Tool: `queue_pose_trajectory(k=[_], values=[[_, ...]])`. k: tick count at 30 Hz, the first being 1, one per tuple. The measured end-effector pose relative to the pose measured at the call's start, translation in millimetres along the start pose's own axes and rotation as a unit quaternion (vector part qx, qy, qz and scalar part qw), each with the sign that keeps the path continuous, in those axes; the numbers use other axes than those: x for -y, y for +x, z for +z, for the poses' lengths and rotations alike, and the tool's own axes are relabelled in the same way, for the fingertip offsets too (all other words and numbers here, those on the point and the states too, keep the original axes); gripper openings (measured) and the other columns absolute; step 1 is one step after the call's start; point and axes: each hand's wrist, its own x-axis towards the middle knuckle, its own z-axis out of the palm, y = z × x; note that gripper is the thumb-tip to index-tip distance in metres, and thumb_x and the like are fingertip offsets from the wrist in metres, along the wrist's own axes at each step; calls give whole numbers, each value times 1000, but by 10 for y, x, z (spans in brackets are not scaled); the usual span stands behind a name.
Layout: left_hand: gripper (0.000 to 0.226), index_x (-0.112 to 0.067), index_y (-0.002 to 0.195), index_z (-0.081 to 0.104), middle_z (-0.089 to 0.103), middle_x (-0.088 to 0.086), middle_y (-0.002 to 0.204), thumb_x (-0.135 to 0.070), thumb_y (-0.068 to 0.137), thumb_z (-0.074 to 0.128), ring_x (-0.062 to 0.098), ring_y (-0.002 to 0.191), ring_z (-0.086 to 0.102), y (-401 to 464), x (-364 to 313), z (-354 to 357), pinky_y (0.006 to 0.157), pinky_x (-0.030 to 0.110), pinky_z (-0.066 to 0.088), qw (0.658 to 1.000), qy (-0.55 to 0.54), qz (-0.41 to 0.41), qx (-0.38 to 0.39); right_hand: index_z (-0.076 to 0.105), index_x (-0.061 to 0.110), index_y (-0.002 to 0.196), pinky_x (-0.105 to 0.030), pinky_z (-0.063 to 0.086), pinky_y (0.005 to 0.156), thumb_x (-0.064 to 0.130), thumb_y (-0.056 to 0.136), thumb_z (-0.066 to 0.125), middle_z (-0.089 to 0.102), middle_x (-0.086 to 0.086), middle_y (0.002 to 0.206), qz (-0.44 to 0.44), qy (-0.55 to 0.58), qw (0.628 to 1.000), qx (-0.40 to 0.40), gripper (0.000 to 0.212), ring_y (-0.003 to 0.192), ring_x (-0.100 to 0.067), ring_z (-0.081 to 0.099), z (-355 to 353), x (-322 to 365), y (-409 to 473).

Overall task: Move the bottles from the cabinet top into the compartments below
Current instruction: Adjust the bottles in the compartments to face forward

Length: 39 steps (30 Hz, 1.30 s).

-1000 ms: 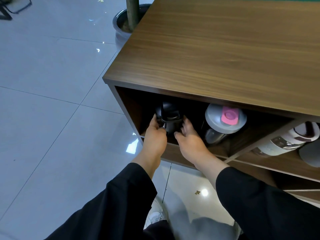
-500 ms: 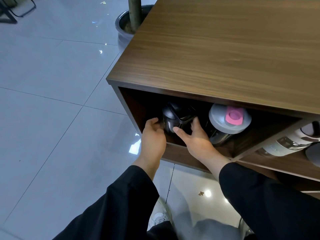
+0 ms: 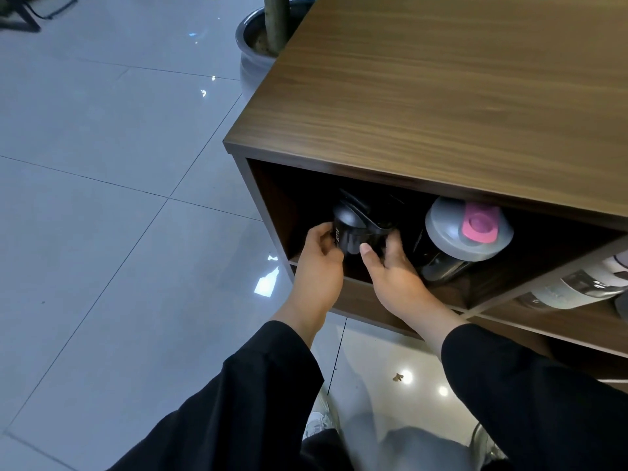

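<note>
Sleeves of black cloth fill the near edge of the view, above grey floor tiles. From them the left hand and the right hand reach into the upper left compartment of the wooden cabinet. Both hands close on the black bottle, one on each side; the grip of each is curled around its body, the left thumb on the near face and the right thumb pressed to the front. The bottle stands just inside the compartment opening, tilted slightly. To its right, in the same compartment, sits a dark bottle with a grey lid and pink cap. The next compartment to the right holds a white bottle lying on its side. Beyond the cabinet corner stands a grey plant pot.
</note>
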Motion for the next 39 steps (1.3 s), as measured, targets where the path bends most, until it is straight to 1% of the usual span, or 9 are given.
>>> queue_pose_trajectory(k=[2, 4, 7, 10, 14, 21, 28, 32, 39], values=[[56, -28, 151, 37, 63, -4, 136, -6, 100, 43, 10, 100, 65, 13, -10, 0, 87, 25, 52, 1000, -9, 5, 9, 16, 27, 156, -45, 24, 121, 54, 97, 44, 29, 3, 163, -5, 10, 1000, -3, 70, 151, -15, 24, 12, 6, 7], [59, -28, 154, 35, 59, -9, 140, -4, 100, 42, 4, 104, 63, 11, -39, 1, 94, 23, 52, 1000, -13, 6, 25, 16, 26, 156, -45, 25, 121, 54, 95, 48, 30, 0, 163, 0, 16, 1000, -25, 74, 150, -16, 26, 37, 5, 10], [59, -31, 154, 36, 56, -10, 145, -7, 101, 44, 11, 131, 53, 51, -40, 20, 116, 40, 40, 999, -14, -1, 47, 12, 18, 158, -45, 29, 120, 46, 93, 61, 30, -6, 162, 16, 24, 996, -80, 86, 148, -19, 30, 105, 18, -50], [58, -32, 149, 41, 61, -2, 140, -7, 97, 47, 20, 130, 56, 118, 4, 27, 113, 47, 43, 998, -52, -15, 28, 23, 21, 153, -43, 43, 109, 40, 88, 71, 41, -5, 150, -12, 7, 993, -119, 83, 133, -19, 47, 140, 7, -138], [45, -24, 136, 53, 65, 3, 131, -2, 99, 44, 20, 120, 61, 97, 35, 26, 108, 46, 48, 996, -86, -19, -32, 30, 29, 151, -47, 42, 110, 46, 90, 63, 38, -3, 151, -32, -22, 994, -100, 71, 138, -21, 44, 130, -58, -166], [48, -31, 131, 64, 73, -3, 121, -5, 98, 41, 17, 119, 65, 189, 126, 8, 108, 44, 49, 998, -55, -7, -2, 30, 22, 154, -45, 43, 109, 36, 98, 56, 49, -9, 150, -29, -14, 994, -100, 63, 136, -23, 50, 168, -68, -145], [50, -32, 137, 60, 71, -3, 128, -3, 101, 40, 14, 124, 62, 248, 204, 23, 111, 43, 46, 997, -69, -1, 20, 25, 30, 156, -43, 42, 111, 39, 98, 53, 48, -3, 153, -28, -12, 996, -88, 65, 138, -19, 47, 157, -103, -124], [51, -31, 140, 56, 67, 4, 133, -4, 100, 40, 23, 127, 60, 258, 213, 43, 112, 47, 45, 998, -65, 0, 24, 22, 32, 156, -43, 41, 112, 40, 97, 53, 47, -3, 153, -21, -10, 997, -78, 68, 140, -18, 45, 154, -108, -114], [44, -32, 141, 55, 69, 0, 130, -19, 101, 44, 21, 122, 63, 222, 224, 23, 108, 42, 49, 996, -79, -27, -32, 15, 24, 160, -36, 33, 118, 35, 100, 51, 37, -5, 160, -19, -16, 997, -72, 70, 147, -17, 34, 97, -65, -215]])
